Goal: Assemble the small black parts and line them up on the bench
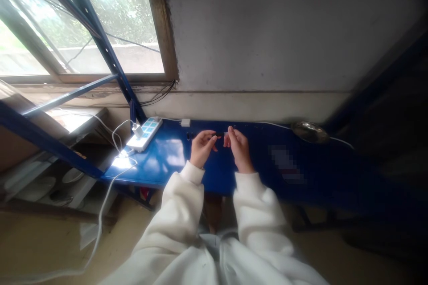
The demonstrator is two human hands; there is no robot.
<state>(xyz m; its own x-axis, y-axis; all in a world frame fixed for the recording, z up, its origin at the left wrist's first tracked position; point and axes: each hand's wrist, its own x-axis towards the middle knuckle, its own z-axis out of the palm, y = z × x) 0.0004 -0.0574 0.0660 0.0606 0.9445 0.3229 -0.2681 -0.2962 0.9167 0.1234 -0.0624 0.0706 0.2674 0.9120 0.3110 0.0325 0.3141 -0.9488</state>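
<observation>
Landmark: power strip (146, 134), a long white plastic block with pale blue socket panels, lying at an angle on the bench (257, 173). Bench top is smooth, glossy blue, with window glare just right of the strip.

Left hand (201, 148), right of the strip: thumb and fingers pinching a small dark piece (218, 134), slim, too small to identify; material unclear. Right hand (238, 146), further right of the strip: fingers curled, thumb up against the index; can't tell whether it grips anything. Dark piece sits in the gap between the hands, above the bench.

Rest, all from the strip: white boxy plug (137, 130) seated in it; small white plastic block (185, 122) to its right, at the bench's back edge; shiny round metal dish (309, 132) far right; blue steel upright (110, 55) with punched holes, behind it to the left.
</observation>
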